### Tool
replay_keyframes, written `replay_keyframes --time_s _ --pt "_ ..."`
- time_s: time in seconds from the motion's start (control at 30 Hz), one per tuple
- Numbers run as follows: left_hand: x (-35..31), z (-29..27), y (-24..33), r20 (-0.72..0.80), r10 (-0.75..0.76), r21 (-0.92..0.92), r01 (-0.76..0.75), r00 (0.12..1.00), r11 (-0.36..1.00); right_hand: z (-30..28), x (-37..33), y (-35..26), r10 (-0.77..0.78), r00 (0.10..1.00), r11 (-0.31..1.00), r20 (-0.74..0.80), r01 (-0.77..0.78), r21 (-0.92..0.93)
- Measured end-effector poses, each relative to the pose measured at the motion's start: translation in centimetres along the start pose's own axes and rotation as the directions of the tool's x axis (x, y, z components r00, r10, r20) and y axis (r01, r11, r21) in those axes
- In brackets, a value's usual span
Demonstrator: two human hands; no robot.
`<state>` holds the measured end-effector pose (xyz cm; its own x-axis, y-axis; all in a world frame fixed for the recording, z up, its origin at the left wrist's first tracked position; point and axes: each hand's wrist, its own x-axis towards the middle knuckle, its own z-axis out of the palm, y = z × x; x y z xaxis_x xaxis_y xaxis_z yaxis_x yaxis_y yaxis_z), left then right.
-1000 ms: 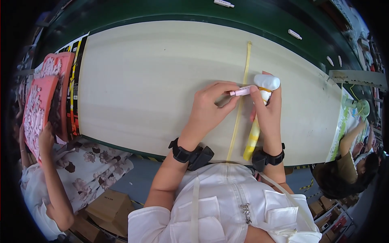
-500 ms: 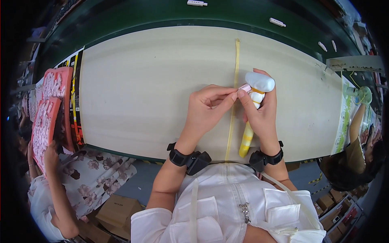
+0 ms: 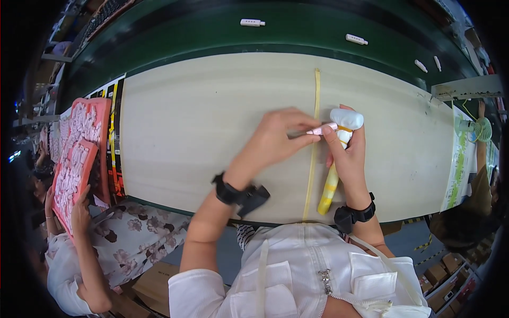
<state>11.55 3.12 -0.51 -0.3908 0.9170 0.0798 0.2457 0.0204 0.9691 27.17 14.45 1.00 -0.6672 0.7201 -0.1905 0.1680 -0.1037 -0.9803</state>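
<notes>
My right hand (image 3: 348, 153) is closed round a mallet, with its pale blue wrapped head (image 3: 347, 118) up by the fingers. The mallet's yellow-taped handle (image 3: 328, 193) slants down toward my body. Against the right thumb, beside the mallet head, lies a small slim pink-and-white piece (image 3: 322, 129). My left hand (image 3: 278, 135) reaches in from the left, its thumb and fingertips at the piece's left end. Motion smears those left fingers somewhat, though they seem to pinch the piece.
On the green belt (image 3: 302, 34) beyond the pale work surface (image 3: 212, 132) lie several small white devices (image 3: 252, 23). A yellow tape strip (image 3: 313, 159) crosses the surface. To the left, a person holds a pink tray (image 3: 85, 159) of small pieces. A green fan (image 3: 482, 129) stands right.
The left forearm has swung outward and the left fingers have spread a little, showing more of the small piece. My right hand still holds the mallet. The view has shifted slightly.
</notes>
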Motion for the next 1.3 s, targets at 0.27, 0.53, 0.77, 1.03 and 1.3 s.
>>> replay_keyframes --time_s 0.27,0.53,0.77,1.03,1.3 --pt "14.0 -14.5 -6.0 -0.327 0.334 0.715 0.001 0.884 0.699 0.0 0.3 0.0 0.019 1.000 1.000 -0.017 -0.019 0.003" --pt "13.7 -14.8 -5.3 -0.332 0.227 0.644 0.045 0.916 0.764 -0.3 0.0 -0.3 0.000 1.000 1.000 -0.018 0.000 0.004" --pt "1.2 -4.5 -1.1 -0.312 0.126 0.122 -0.091 0.942 0.988 0.5 -1.0 -1.2 0.052 0.993 0.995 0.106 -0.060 0.080" --pt "-3.6 1.6 0.6 -0.312 -0.032 -0.306 -0.069 0.950 0.950 0.8 -0.7 -0.5 0.085 0.991 0.989 0.103 -0.096 0.110" --pt "-4.1 2.5 -0.4 -0.413 0.023 -0.027 -0.038 0.911 0.999 0.5 -0.4 -0.4 0.085 0.994 0.995 0.070 -0.088 0.047"
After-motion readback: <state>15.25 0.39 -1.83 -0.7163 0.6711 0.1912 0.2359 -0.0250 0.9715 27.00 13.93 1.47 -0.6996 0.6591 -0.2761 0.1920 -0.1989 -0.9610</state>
